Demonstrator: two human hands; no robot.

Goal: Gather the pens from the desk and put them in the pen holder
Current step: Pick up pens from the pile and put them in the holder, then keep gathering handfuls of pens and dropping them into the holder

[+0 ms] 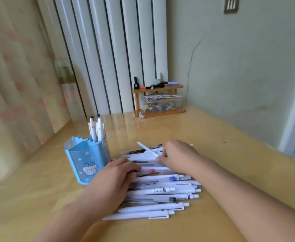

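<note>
A heap of several white pens (160, 194) lies side by side on the wooden desk (213, 137). To its left stands a blue pen holder (85, 159) with a cat picture; two white pens (96, 128) stick up from its back compartment. My right hand (178, 155) is at the far end of the heap, fingers pinched on one white pen (147, 149) that tilts up to the left. My left hand (115, 179) rests palm down on the left ends of the pens, fingers curled onto them; whether it grips one is hidden.
A small wooden shelf (158, 102) stands at the desk's back edge with markers on top and a clear box of clips under them. A radiator and a curtain rise behind the desk, and a wall runs along the right.
</note>
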